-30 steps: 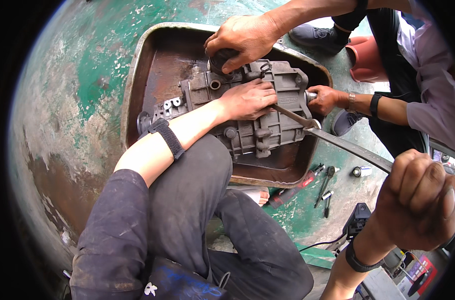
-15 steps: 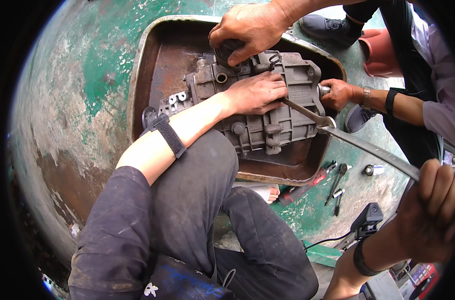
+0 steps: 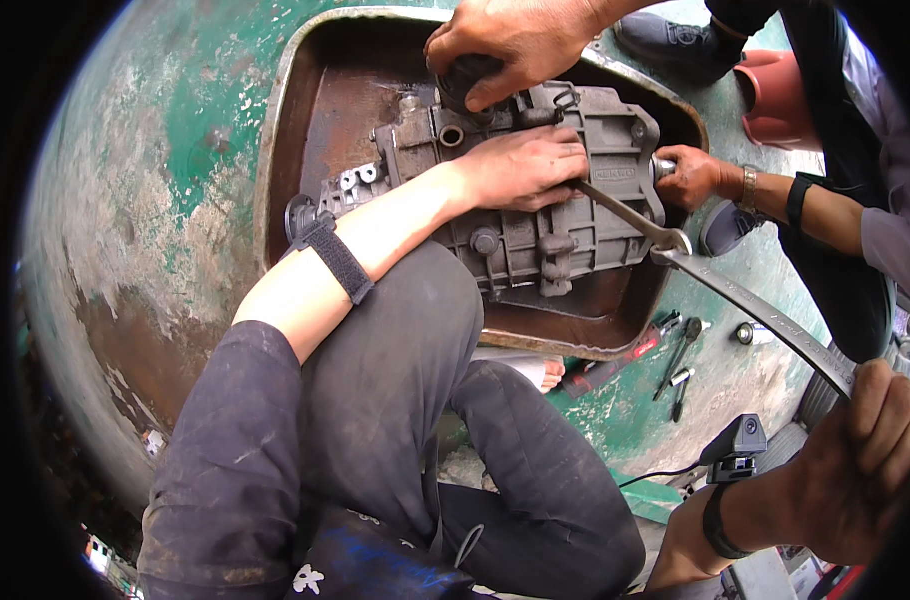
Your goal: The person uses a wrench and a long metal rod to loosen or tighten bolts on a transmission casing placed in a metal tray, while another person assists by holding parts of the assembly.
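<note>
Apparently, the metal casing (image 3: pixel 520 235) is heavy and stiff; it lies in the tray (image 3: pixel 340 110) on the floor (image 3: pixel 175 130), at the far middle. Its surface could be oily, so its thick ribs seem the safer place to hold. The left hand (image 3: pixel 530 168) rests over it with bent fingers, at the end of the short wrench (image 3: pixel 620 211); whether it grips, I cannot tell. The right hand (image 3: pixel 860 470), near right, is closed around the long wrench (image 3: pixel 760 312), which looks rigid and best held there, away from the casing.
</note>
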The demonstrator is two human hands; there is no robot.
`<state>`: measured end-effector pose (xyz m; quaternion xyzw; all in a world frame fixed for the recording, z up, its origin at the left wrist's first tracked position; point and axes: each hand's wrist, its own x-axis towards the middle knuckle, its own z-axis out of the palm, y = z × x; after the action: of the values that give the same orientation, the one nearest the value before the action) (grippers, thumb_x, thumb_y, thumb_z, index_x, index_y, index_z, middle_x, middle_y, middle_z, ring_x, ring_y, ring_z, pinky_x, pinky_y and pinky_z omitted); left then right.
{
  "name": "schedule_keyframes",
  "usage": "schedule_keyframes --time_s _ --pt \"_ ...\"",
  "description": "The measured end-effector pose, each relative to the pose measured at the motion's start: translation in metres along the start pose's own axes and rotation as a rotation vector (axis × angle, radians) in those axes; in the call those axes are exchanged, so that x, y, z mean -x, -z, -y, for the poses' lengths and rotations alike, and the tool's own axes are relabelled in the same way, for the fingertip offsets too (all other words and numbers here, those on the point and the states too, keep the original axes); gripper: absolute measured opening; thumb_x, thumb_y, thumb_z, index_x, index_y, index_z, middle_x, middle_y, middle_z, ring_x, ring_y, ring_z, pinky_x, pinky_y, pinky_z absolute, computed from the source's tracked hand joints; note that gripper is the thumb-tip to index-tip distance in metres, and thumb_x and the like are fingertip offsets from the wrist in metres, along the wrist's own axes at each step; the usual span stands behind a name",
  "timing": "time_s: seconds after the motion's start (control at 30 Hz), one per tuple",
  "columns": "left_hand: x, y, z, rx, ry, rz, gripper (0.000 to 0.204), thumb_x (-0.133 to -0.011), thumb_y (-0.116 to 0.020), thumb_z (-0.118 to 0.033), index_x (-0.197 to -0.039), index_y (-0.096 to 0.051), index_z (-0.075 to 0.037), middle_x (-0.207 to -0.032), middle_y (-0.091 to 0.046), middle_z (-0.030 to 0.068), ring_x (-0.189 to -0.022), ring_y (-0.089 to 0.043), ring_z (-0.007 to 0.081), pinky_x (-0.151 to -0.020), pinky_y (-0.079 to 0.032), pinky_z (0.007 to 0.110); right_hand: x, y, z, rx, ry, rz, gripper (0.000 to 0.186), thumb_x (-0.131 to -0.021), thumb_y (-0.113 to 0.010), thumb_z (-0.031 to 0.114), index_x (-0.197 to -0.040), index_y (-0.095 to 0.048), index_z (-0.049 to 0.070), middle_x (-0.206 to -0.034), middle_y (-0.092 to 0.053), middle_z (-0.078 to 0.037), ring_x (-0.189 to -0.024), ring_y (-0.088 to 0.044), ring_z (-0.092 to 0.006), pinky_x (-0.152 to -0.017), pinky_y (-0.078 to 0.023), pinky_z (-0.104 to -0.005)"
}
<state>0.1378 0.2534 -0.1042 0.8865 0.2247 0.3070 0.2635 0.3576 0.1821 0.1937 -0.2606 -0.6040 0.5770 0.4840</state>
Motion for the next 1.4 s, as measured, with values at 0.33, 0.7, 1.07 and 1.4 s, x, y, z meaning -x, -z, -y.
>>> schedule_keyframes --time_s 0.33,0.7,1.07,1.4 --pt "-0.001 -0.001 0.007 0.055 -0.041 0.007 0.028 -0.081 -0.070 -0.013 -0.103 -0.057 -0.002 -0.102 -0.059 0.0087 -0.100 -0.052 0.0293 -0.087 -0.047 0.039 0.012 -0.009 0.001 0.049 0.072 -0.136 0.026 -0.087 -0.055 0.014 -0.066 -0.039 0.014 -0.058 -0.040 0.001 -0.049 -0.031 -0.0124 -0.052 -0.027 -0.0299" --pt "0.001 0.000 0.009 0.064 -0.035 0.042 0.027 -0.082 -0.069 -0.016 -0.103 -0.056 -0.003 -0.104 -0.058 0.0085 -0.100 -0.052 0.0296 -0.087 -0.047 0.039 0.017 -0.023 0.000 0.093 0.114 -0.229 0.030 -0.088 -0.056 0.015 -0.063 -0.038 0.014 -0.053 -0.040 0.002 -0.045 -0.030 -0.0103 -0.048 -0.025 -0.0275" --pt "0.002 0.000 0.011 0.085 -0.051 0.019 0.024 -0.082 -0.069 -0.015 -0.100 -0.057 -0.004 -0.100 -0.058 0.0072 -0.097 -0.052 0.0292 -0.085 -0.048 0.040 0.015 -0.035 -0.004 0.140 0.122 -0.279 0.035 -0.089 -0.056 0.017 -0.060 -0.037 0.014 -0.048 -0.040 0.002 -0.041 -0.029 -0.0083 -0.045 -0.024 -0.0251" --pt "0.002 -0.001 0.013 0.073 -0.057 0.045 0.027 -0.082 -0.067 -0.021 -0.102 -0.057 -0.004 -0.102 -0.060 0.0069 -0.102 -0.052 0.0285 -0.088 -0.048 0.039 0.017 -0.046 -0.008 0.149 0.135 -0.305 0.037 -0.087 -0.055 0.017 -0.056 -0.036 0.014 -0.044 -0.039 0.003 -0.038 -0.027 -0.0071 -0.043 -0.022 -0.0239"
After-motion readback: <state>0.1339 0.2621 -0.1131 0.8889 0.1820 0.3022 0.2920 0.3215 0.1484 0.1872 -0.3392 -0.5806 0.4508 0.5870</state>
